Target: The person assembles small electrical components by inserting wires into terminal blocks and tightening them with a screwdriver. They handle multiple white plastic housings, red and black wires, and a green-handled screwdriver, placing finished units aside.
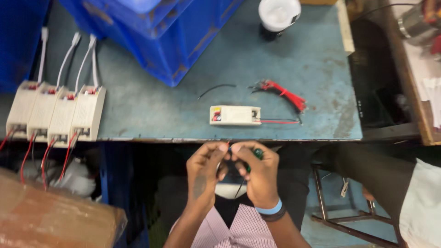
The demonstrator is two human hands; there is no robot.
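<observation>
Red wire tip (228, 143) pokes up between pinched fingertips — left hand (205, 167) & right hand (259, 173) both closed on thin black/red leads below the table edge (183, 139). Risk: lead slips or snaps if tugged. Green bit (259, 153) in right hand — can't ID; leads' lower ends hidden.

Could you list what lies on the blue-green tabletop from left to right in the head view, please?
Row of four cream driver boxes → loose black wire → single white driver box → bundle of red wires.
</observation>
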